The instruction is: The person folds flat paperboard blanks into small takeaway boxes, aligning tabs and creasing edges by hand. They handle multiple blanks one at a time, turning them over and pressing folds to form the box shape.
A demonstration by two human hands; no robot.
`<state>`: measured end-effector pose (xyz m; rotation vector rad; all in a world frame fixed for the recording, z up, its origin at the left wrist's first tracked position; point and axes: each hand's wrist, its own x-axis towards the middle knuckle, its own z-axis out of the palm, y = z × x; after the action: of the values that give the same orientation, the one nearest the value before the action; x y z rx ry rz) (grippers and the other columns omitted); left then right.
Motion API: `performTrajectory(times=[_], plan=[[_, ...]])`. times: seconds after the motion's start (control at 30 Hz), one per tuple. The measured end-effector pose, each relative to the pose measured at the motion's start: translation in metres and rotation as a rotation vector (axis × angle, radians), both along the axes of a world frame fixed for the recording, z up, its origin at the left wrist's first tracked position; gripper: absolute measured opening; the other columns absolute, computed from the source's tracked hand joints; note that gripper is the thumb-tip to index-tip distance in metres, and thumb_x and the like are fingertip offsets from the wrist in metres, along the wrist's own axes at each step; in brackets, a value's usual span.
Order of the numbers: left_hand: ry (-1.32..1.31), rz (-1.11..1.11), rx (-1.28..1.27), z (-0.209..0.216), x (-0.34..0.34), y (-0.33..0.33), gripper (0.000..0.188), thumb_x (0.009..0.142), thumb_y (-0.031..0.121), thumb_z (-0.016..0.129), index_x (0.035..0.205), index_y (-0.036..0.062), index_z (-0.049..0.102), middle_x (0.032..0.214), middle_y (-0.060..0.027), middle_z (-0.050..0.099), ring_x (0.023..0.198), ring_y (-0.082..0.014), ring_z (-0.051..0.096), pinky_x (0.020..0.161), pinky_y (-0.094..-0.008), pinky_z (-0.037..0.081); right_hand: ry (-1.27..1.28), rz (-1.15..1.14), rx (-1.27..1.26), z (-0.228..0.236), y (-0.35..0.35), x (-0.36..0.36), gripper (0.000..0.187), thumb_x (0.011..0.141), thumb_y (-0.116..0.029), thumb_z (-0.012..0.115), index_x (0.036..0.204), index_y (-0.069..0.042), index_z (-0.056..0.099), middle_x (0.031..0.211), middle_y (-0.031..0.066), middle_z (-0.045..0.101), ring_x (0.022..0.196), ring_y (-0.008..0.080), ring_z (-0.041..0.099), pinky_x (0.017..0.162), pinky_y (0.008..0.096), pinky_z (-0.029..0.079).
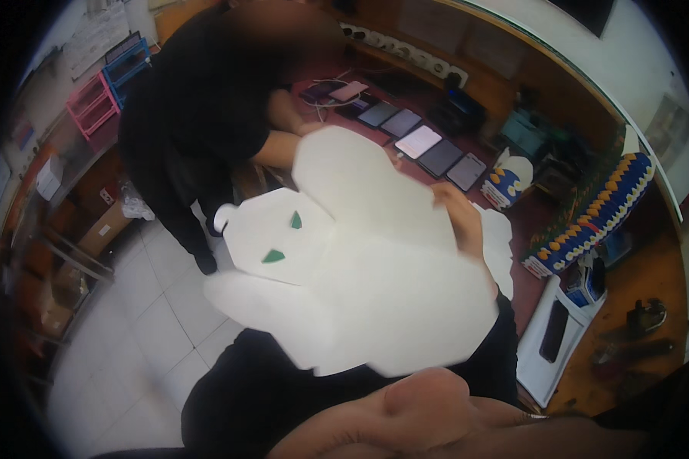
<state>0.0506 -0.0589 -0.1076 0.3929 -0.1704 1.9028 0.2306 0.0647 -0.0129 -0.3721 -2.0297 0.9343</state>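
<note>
A large white card box blank point(390, 260), flat with rounded flaps, lies tilted over my lap and fills the middle of the view. Two small green patches show on its left flap. At its right edge my right hand point(461, 218) grips the card, part of the hand and forearm hidden by it. Close to the camera at the lower edge, what appears to be my left hand point(425, 402) is bent just below the card's near edge; its fingers cannot be made out. More white card point(494, 241) shows behind my right hand.
Across the table, a person in black point(191, 92) leans over a row of phones point(419, 141). To the right are a small folded box point(507, 183), a long nested stack of patterned boxes point(593, 218) and a white tray point(534, 367) holding a dark phone point(554, 330). Tiled floor point(157, 306) lies left.
</note>
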Motion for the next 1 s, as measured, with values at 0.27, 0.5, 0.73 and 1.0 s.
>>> performTrajectory(times=[0.27,0.5,0.73,1.0], plan=[[0.092,-0.278,-0.139,0.003,-0.008,-0.044,0.101,0.090,0.088,0.023,0.160,0.0147,0.027,0.157,-0.0224,0.041,0.144,-0.0352,0.044,0.119,-0.0543,0.038,-0.095,0.603,-1.012,0.010,-0.021,0.040,0.092,0.091,-0.042,0.073,0.162,-0.012,0.023,0.147,0.0081,0.046,0.112,0.0184,0.063,0.092,0.0321,0.055],[0.645,-0.246,-0.148,-0.003,-0.011,-0.053,0.143,0.061,0.098,0.046,0.164,0.0096,0.003,0.162,-0.0208,0.034,0.149,-0.0347,0.038,0.121,-0.0515,0.034,-0.452,0.246,-0.627,0.014,-0.030,0.031,0.086,0.084,0.013,0.069,0.159,-0.011,0.033,0.089,0.0004,0.064,0.084,0.0054,0.058,0.069,0.0218,0.045],[0.653,-0.470,-0.330,-0.017,-0.015,-0.007,0.129,0.079,0.056,0.081,0.162,0.0076,-0.005,0.160,-0.0154,0.038,0.144,-0.0298,0.040,0.123,-0.0433,0.025,-0.093,0.051,-0.450,0.026,-0.001,0.017,0.078,0.081,0.009,0.078,0.151,-0.002,0.046,0.101,0.0123,0.074,0.090,0.0129,0.071,0.079,0.0236,0.052],[1.117,0.876,0.312,-0.002,-0.028,0.022,0.073,0.097,0.049,0.064,0.150,0.0051,0.040,0.154,-0.0183,0.045,0.134,-0.0303,0.054,0.109,-0.0452,0.046,0.378,-0.034,-0.199,0.058,0.036,0.054,0.047,0.092,-0.016,0.072,0.136,-0.002,0.063,0.132,0.0241,0.064,0.119,0.0288,0.067,0.095,0.0384,0.055]])
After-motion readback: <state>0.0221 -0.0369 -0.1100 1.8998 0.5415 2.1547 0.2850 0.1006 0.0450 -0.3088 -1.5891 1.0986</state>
